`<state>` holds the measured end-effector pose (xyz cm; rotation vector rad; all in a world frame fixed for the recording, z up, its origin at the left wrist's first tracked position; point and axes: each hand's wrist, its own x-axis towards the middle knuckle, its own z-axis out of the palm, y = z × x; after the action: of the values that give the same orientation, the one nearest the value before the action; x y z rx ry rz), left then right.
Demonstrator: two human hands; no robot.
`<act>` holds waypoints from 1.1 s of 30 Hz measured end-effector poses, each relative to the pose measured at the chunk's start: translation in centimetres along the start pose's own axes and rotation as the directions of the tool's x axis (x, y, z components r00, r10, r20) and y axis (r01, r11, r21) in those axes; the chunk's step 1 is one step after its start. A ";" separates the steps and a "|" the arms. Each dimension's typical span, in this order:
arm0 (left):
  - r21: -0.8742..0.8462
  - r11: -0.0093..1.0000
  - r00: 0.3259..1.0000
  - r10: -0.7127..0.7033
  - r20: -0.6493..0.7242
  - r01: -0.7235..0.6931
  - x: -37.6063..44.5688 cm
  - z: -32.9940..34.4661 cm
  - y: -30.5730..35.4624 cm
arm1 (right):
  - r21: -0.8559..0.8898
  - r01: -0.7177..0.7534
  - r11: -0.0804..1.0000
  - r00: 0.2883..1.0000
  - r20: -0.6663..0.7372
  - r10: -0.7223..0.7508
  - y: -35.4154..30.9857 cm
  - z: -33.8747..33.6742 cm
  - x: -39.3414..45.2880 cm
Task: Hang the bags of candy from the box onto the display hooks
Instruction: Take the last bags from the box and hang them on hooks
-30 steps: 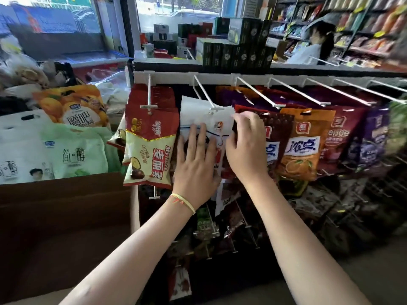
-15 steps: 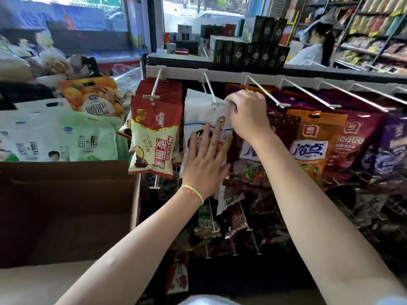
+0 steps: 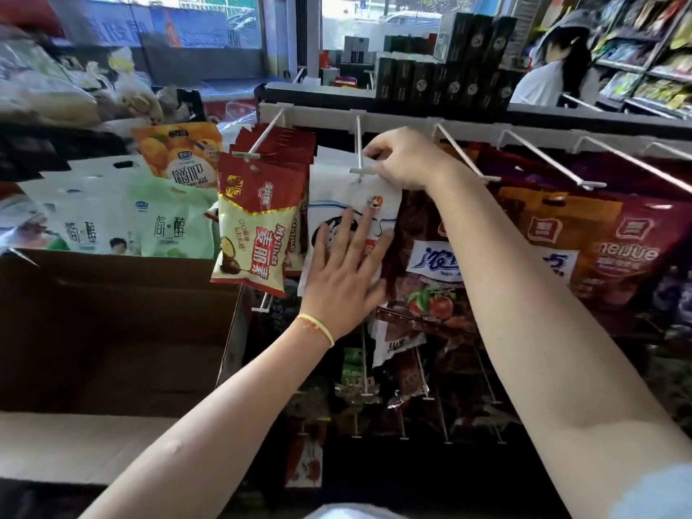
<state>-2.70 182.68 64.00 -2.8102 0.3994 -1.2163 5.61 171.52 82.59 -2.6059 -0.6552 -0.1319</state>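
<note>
**A:** Right, both hands are on the white candy bag (image 3: 339, 198) at the top row of the rack. The right hand (image 3: 406, 161) is up at the bag's top edge, fingers curled, pinching it just beside the flat tip of the white display hook (image 3: 358, 151).

**B:** And the left hand (image 3: 346, 273)?

**A:** Lower down, fingers spread and straight, pressed flat on the face of the bag. There's a yellow band (image 3: 318, 325) on that wrist.

**B:** Is the bag actually on the hook?

**A:** Its top sits right under the hook's tip, touching it, but I can't tell whether the hole is threaded; the right hand's fingers cover part of that edge.

**B:** Neighbours?

**A:** To the left, a stack of red and yellow bags (image 3: 258, 226) hangs from the next hook, just beside the white one. To the right, an orange bag (image 3: 554, 226) and a maroon bag (image 3: 633, 249) hang behind the right forearm, with more white hooks jutting out along the rail (image 3: 318, 116).

**B:** And the box?

**A:** The cardboard box (image 3: 112, 324) sits on the left, near side, open, its inside dark. Beyond it lie pale green bags (image 3: 168, 226) and an orange pouch (image 3: 179, 155).

**B:** Anyone else about?

**A:** A person in a white top (image 3: 550, 80) far right, by the shelves.
</note>
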 end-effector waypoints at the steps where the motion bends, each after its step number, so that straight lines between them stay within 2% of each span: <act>1: -0.008 1.000 1.000 0.001 -0.003 -0.001 0.0 0.0 0.0 | -0.010 -0.005 1.000 1.000 0.014 0.005 -0.2 0.0 0.2; 4: -0.008 1.000 1.000 0.015 -0.008 -0.015 -0.1 0.1 -0.2 | 0.020 -0.006 1.000 0.999 0.046 0.005 -0.2 -0.6 0.1; 10: -0.014 1.000 1.000 0.010 0.013 -0.010 -0.1 0.2 -0.3 | 0.243 -0.095 0.965 0.995 -0.015 0.102 0.0 0.1 1.2; 12: -0.021 1.000 1.000 0.020 0.020 -0.019 0.0 0.1 -0.5 | 0.271 -0.110 0.956 0.993 0.003 0.114 -0.1 0.0 1.1; 16: -0.050 0.998 1.000 0.024 -0.020 -0.025 0.5 -0.3 -1.1 | 0.205 -0.116 0.972 0.993 0.061 0.105 -0.8 -0.9 0.2; 19: -0.056 0.998 0.996 0.009 -0.088 -0.014 1.3 -1.1 -1.3 | 0.108 -0.036 0.994 0.997 -0.063 0.043 -1.3 -1.0 -1.3; 21: -0.053 0.998 0.996 0.016 -0.085 -0.021 2.0 -1.4 -1.5 | 0.045 0.015 0.999 0.988 -0.151 -0.008 -1.1 -0.9 -2.7; 25: -0.035 0.999 0.999 0.024 -0.039 -0.026 2.5 -0.8 -1.5 | -0.073 -0.004 0.997 0.996 -0.087 -0.003 -0.1 -0.2 -4.1; 29: -0.010 1.000 1.000 0.007 -0.001 -0.007 2.1 0.0 -1.5 | -0.251 -0.015 0.968 0.972 -0.229 -0.044 0.3 1.1 -3.6; 31: 0.003 1.000 1.000 0.010 -0.002 -0.010 2.0 0.1 -1.7 | -0.257 -0.014 0.966 0.968 -0.244 -0.051 0.3 1.2 -3.5; 33: 0.004 1.000 1.000 0.023 -0.012 -0.023 2.0 0.1 -1.8 | -0.172 -0.008 0.985 0.974 -0.225 -0.031 0.4 0.6 -3.6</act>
<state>-0.96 183.86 65.57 -2.7886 0.4286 -1.2293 2.60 169.98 81.15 -2.6945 -0.5996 -0.5031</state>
